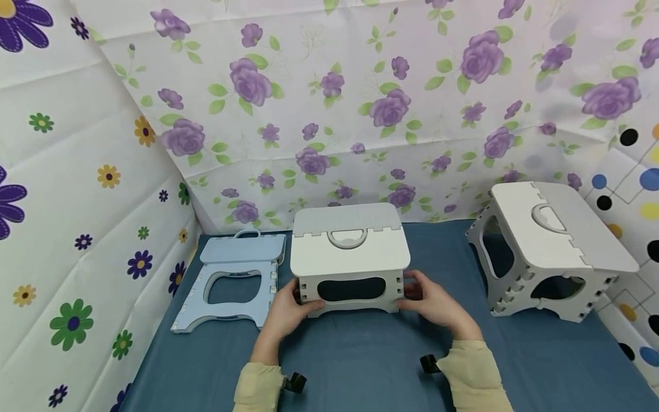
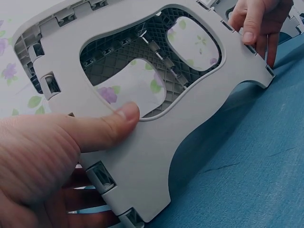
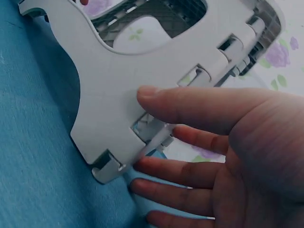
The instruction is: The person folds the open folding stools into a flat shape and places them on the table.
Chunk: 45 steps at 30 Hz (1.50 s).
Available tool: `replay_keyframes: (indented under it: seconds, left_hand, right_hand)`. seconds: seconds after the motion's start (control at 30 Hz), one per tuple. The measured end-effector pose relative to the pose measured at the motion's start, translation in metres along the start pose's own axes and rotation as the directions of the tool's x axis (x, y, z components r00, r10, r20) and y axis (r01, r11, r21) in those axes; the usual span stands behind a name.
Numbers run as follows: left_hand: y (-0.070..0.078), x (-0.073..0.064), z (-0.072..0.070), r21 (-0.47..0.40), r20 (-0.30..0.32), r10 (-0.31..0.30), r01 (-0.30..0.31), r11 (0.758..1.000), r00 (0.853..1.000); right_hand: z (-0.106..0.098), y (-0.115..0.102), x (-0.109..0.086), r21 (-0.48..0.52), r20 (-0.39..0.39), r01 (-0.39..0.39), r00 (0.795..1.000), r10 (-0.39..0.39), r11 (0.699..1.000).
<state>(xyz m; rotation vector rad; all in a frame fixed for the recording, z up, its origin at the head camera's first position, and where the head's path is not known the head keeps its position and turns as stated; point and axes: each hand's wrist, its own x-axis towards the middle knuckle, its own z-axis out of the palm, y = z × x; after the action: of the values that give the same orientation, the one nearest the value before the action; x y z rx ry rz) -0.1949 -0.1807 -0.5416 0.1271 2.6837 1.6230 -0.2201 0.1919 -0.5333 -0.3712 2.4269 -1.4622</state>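
At the centre of the frame, the left hand (image 1: 286, 313) and right hand (image 1: 437, 303) grip opposite sides of the middle white stool (image 1: 350, 260), thumbs pressed against its front panel (image 2: 142, 166), seemingly to steady it evenly, upright on the blue cloth (image 1: 360, 357).

No lettering (nor any number) is readable.

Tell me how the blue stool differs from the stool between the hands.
The blue stool lies folded flat; the middle stool is upright with its legs unfolded. The blue stool is pale blue; the middle stool is white and light gray. Both have a curved handle.
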Motion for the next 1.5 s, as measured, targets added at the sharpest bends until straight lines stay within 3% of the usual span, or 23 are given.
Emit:
replay_keyframes:
  seconds: [0.13, 0.33, 0.5, 0.9, 1.23, 1.5]
  left_hand:
    - [-0.002, -0.001, 0.001, 0.088, 0.005, 0.029, -0.029, 0.996, 1.000]
    - [-0.001, -0.002, 0.003, 0.082, -0.003, 0.060, -0.059, 0.995, 0.998]
    - [0.000, 0.000, 0.004, 0.087, -0.018, 0.070, -0.068, 0.994, 0.997]
    - [0.000, 0.002, 0.006, 0.123, -0.008, 0.056, -0.055, 0.991, 0.998]
    - [-0.003, -0.001, 0.008, 0.120, -0.018, 0.003, 0.000, 0.993, 1.000]
    - [-0.007, 0.000, 0.006, 0.112, -0.001, 0.001, -0.001, 0.994, 1.000]
  right_hand:
    - [0.007, -0.006, -0.001, -0.119, -0.062, -0.026, 0.998, 0.018, 0.993]
    - [0.022, -0.016, 0.003, -0.222, -0.127, -0.053, 0.992, 0.025, 0.974]
    - [0.025, -0.016, 0.005, -0.222, -0.174, -0.081, 0.984, 0.042, 0.972]
    - [0.027, -0.015, 0.007, -0.253, -0.187, -0.078, 0.982, 0.030, 0.964]
    - [0.035, -0.014, 0.008, -0.257, -0.163, -0.061, 0.986, 0.018, 0.964]
    - [0.035, -0.011, 0.010, -0.267, -0.147, -0.062, 0.989, 0.023, 0.962]
